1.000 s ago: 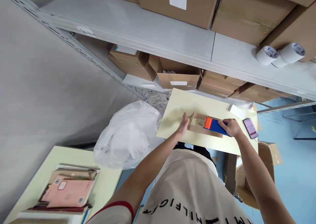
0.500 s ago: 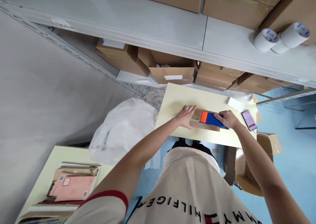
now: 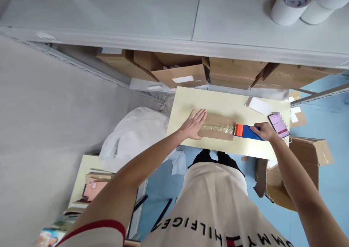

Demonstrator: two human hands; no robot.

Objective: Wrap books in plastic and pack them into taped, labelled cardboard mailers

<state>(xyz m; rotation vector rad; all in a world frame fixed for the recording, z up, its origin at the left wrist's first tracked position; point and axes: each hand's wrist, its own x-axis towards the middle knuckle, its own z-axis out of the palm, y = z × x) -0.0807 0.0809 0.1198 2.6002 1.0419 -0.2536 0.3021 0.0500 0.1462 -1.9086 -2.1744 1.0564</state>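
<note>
I can read only the white shirt [image 3: 212, 199] below the counter [image 3: 218, 101]: upside-down black "HILFIG" and "MMY". The box label [image 3: 182, 79] beyond the counter is illegible.

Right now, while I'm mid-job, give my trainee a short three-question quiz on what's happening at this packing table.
1. True or false: the left hand lies flat, fingers spread, on the cardboard box.
2. What does the right hand grip? A) scissors B) tape dispenser C) marker
3. Fill in: a strip of clear ___ runs along the box top.
Key: 1 true; 2 B; 3 tape.
</note>
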